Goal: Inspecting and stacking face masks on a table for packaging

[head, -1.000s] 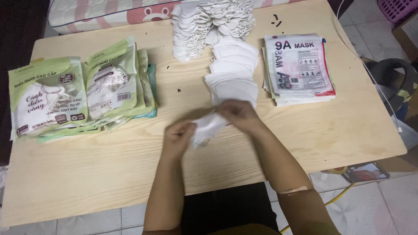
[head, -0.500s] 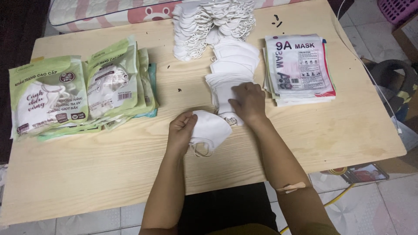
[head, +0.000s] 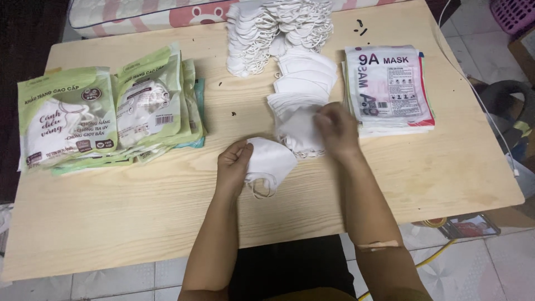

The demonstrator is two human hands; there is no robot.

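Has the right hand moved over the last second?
Yes. The right hand has gone up the table, away from the left hand, onto the row of masks beside the pink packets.

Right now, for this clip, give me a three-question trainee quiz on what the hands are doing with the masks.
1. True or false: the left hand holds a folded white mask.
2. The right hand reaches onto: A) the green packets, B) the row of flat masks, C) the printed pouches.
3. Which stack lies at the table's left end?

Key: 1 true; 2 B; 3 the green packets.
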